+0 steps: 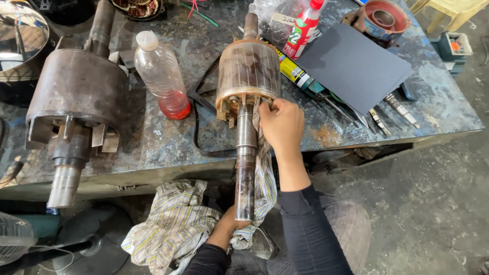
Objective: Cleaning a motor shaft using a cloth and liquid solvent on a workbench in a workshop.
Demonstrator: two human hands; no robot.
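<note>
A motor rotor (248,71) with a copper-brown drum and a long steel shaft lies on the metal workbench (153,147), its shaft sticking out over the front edge. My right hand (282,125) presses a striped cloth (175,226) against the rotor's near end, beside the shaft. My left hand (230,224) grips the lower end of the shaft from below, with the cloth bunched around it. The cloth hangs down toward my lap.
A larger rusty rotor (76,102) lies at the left. A clear plastic bottle (162,76) with red liquid stands between the rotors. A red-capped bottle (304,28), a spray can, dark sheets (356,66), drill bits and a round metal part (382,20) sit at the right.
</note>
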